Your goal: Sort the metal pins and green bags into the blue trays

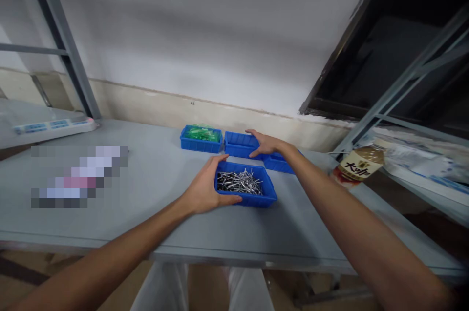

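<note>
A rectangular blue plastic bin (258, 200) of thin silvery metal pins (240, 182) lies at 3 o'clock from the left hand (205, 189), which clasps its near end, and at 7 o'clock from the right hand (267, 144), spread over a second blue plastic bin (234, 151); whether the latter hand grips cannot be told.

Above the flat grey table (154, 164), the person's bare left hand (205, 189) and bare right hand (268, 145) join slender, uncovered forearms (142, 238) that broaden toward the elbows, while below its front edge appear two pale greyish-white fabric trouser legs (161, 289), plain and lightly creased.
</note>
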Demonstrator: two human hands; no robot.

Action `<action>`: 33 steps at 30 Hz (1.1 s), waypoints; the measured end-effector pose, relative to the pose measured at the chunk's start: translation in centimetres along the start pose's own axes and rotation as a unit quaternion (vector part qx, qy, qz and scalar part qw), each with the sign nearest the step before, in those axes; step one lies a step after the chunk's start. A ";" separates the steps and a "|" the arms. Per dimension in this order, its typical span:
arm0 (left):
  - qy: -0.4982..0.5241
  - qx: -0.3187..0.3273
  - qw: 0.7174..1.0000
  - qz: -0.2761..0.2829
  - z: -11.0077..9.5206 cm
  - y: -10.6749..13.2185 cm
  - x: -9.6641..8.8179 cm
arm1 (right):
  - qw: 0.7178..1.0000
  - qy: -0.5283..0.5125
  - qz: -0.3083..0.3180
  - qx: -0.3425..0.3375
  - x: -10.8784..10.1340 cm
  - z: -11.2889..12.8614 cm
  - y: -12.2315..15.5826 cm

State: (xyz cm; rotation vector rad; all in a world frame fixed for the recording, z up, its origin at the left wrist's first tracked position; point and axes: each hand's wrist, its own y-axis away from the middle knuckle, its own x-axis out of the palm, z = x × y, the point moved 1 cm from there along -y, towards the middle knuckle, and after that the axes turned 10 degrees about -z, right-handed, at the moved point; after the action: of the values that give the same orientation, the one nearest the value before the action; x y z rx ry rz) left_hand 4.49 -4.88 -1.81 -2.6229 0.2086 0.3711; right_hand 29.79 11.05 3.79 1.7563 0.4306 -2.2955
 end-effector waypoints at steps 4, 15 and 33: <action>-0.016 0.003 1.000 -0.005 0.0 0.1 -0.1 | 0.999 0.013 -0.038 0.006 0.4 0.8 0.1; -0.020 -0.007 1.000 0.010 -0.1 0.1 -0.1 | 0.985 -0.048 -0.129 0.103 -0.4 -3.2 3.2; -0.020 -0.019 0.999 0.017 -0.2 0.1 0.1 | 0.984 0.009 -0.135 0.115 0.7 -2.1 4.8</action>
State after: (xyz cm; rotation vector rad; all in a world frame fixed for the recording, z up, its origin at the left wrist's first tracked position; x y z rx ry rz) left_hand 4.61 -5.10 -1.71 -2.6500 0.2360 0.4424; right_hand 33.16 7.35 2.09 1.9313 0.4459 -2.6102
